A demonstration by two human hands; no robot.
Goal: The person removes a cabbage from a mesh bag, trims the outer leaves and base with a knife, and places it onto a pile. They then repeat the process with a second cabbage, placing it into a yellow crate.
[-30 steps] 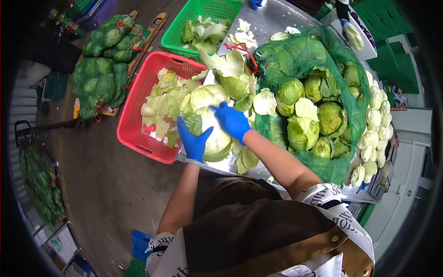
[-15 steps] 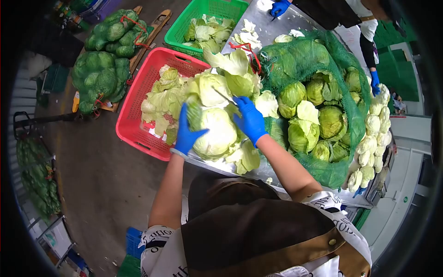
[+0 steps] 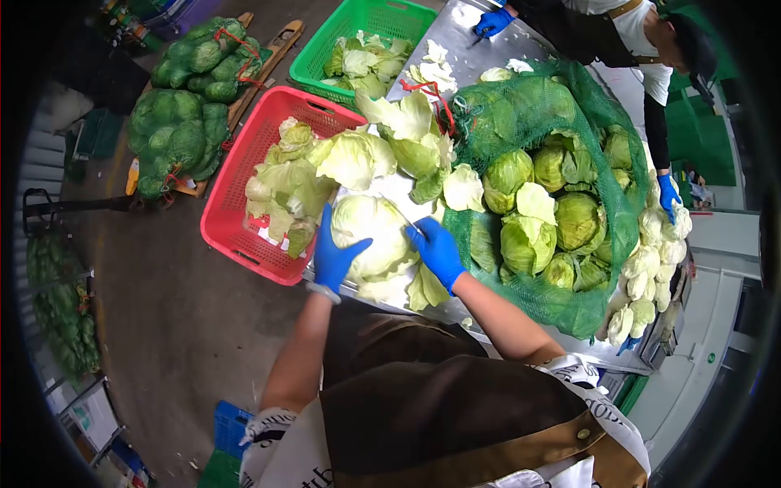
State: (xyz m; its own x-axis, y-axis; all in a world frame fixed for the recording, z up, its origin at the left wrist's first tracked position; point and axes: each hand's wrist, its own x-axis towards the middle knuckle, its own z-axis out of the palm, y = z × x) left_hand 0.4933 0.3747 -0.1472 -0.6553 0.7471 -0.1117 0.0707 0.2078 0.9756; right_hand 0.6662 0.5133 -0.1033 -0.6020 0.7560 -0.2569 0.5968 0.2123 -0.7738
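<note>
A pale, partly stripped cabbage (image 3: 370,232) rests on the metal table in front of me. My left hand (image 3: 335,254), in a blue glove, grips its left side with thumb and fingers spread around it. In my right hand (image 3: 438,250), also gloved in blue, is a knife (image 3: 397,210); its thin blade points up and left beside the cabbage, and its handle is hidden by my fingers. Loose cabbage leaves (image 3: 427,286) lie under and around the cabbage. One large leaf (image 3: 355,156) sits just beyond it, at the red basket's edge.
A red basket (image 3: 213,220) of leaves stands to the left, a green basket (image 3: 305,61) behind it. On the right, a green net bag (image 3: 488,122) holds several cabbages. Another person's gloved hands (image 3: 494,22) are across the table. Stripped cabbages (image 3: 643,260) line the right edge.
The large outer leaf has come away from the cabbage and now lies towards the red basket. My left hand has moved slightly down, and the right hand with the knife also sits lower.
</note>
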